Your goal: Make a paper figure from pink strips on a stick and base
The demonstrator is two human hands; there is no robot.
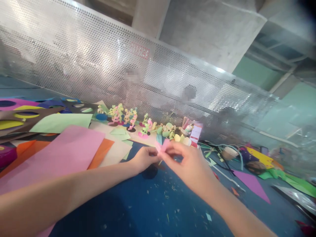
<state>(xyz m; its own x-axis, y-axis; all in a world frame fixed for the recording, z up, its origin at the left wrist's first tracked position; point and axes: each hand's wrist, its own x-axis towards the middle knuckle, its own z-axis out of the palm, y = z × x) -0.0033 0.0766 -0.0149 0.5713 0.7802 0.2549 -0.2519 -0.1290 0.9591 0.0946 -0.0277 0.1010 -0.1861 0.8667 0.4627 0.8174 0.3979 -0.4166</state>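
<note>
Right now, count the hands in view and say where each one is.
2. The left hand and the right hand meet above the blue table, both pinching a small pink paper piece. Others may be hidden behind the perforated screen.

Two hands point(144, 158) (both bare), one pink paper scrap point(163, 144), one pink sheet point(61, 154).

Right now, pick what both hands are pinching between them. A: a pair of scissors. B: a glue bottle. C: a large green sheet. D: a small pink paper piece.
D: the left hand and right hand meet at a small pink paper piece, fingertips closed on it above the blue table.
</note>
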